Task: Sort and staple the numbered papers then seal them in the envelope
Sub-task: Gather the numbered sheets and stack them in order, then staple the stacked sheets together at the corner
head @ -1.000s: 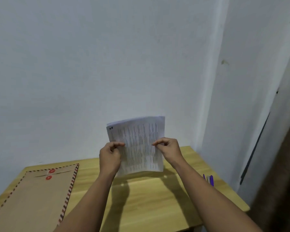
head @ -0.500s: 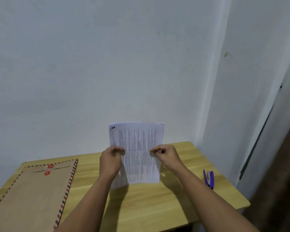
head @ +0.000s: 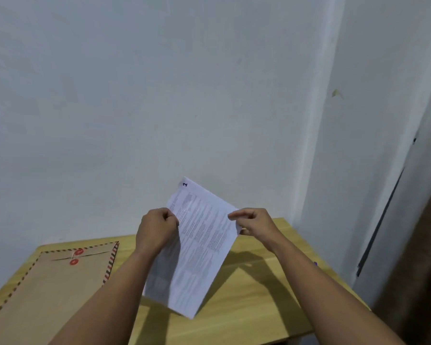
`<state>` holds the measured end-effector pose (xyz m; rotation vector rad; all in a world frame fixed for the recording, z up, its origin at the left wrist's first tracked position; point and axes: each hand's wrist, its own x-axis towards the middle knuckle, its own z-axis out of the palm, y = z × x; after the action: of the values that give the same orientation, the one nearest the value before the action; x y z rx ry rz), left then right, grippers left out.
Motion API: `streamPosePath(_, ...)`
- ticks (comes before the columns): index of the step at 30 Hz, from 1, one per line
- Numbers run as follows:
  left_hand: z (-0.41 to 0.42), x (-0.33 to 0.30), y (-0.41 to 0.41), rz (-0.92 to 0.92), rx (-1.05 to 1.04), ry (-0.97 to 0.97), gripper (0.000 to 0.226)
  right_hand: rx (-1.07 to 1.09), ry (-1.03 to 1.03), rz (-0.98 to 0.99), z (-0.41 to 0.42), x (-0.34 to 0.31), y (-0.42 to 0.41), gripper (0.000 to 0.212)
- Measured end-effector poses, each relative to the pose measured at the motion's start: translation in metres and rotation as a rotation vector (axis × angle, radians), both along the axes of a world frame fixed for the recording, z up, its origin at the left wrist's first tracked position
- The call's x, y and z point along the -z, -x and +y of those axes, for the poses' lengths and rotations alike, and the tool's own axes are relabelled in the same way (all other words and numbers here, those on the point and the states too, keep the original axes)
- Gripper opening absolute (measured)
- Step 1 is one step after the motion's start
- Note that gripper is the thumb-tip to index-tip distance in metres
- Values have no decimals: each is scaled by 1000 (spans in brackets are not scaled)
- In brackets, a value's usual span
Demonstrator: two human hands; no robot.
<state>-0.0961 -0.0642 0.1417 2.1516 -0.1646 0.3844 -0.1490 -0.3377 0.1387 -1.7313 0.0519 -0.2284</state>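
Note:
I hold a stack of printed white papers in the air above the wooden table, tilted clockwise, with a corner pointing down. The top sheet shows a handwritten number at its upper left corner. My left hand grips the stack's left edge. My right hand pinches its right edge. A large brown envelope with a red string-and-button clasp and a striped border lies flat on the left of the table. The stapler is almost wholly hidden behind my right forearm; only a purple speck shows.
A white wall rises right behind the table. At the right, a wall corner and a dark door edge stand close to the table's right edge. Bare wood shows between the envelope and my right forearm.
The stack was upright before and is now turned clockwise, its lower corner nearer the table. The view shifted, and my right forearm now covers the purple stapler.

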Motion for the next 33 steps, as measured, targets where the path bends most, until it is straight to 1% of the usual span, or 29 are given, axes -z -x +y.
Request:
streamPosePath(2, 5, -6, -5, 10, 50, -120, 24, -56, 41, 35, -5, -14, 5, 28)
streamPosePath(4, 6, -12, -6, 31, 125, -221, 26, -132, 40, 87, -7, -22, 7, 24)
streamPosePath(7, 0, -16, -2, 71, 260, -303, 26, -214, 62, 155, -3, -20, 8, 19)
streamPosePath(10, -11, -11, 5, 132, 377, -336, 24, -203, 56, 156, 6, -5, 9, 17)
streamPosePath(14, -25, 18, 8, 66, 402, -348, 9, -62, -152, 76, 15, 37, 10, 17)
streamPosePath(17, -30, 56, 2, -12, 404, -372, 34, 53, -241, 56, 19, 80, 6, 25)
streamPosePath(20, -36, 95, -7, -114, 405, -500, 58, 104, -295, 62, 20, 117, 4, 41)
streamPosePath(22, -41, 117, -11, -175, 384, -573, 64, 140, -297, 82, 20, 132, 4, 49)
streamPosePath(24, -46, 138, -13, -226, 360, -577, 64, 159, -281, 88, 20, 148, 1, 52)
streamPosePath(26, -51, 157, -15, -240, 336, -556, 63, 145, -225, 108, 19, 163, -5, 50)
streamPosePath(28, -53, 172, -16, -234, 340, -540, 59, 137, -108, 158, 15, 169, -11, 46)
streamPosePath(30, -52, 186, -20, -220, 358, -547, 55, 172, 80, 228, 3, 165, -16, 45)
streamPosePath(33, -51, 201, -26, -213, 364, -571, 49, 262, 409, 279, -31, 143, -20, 41)
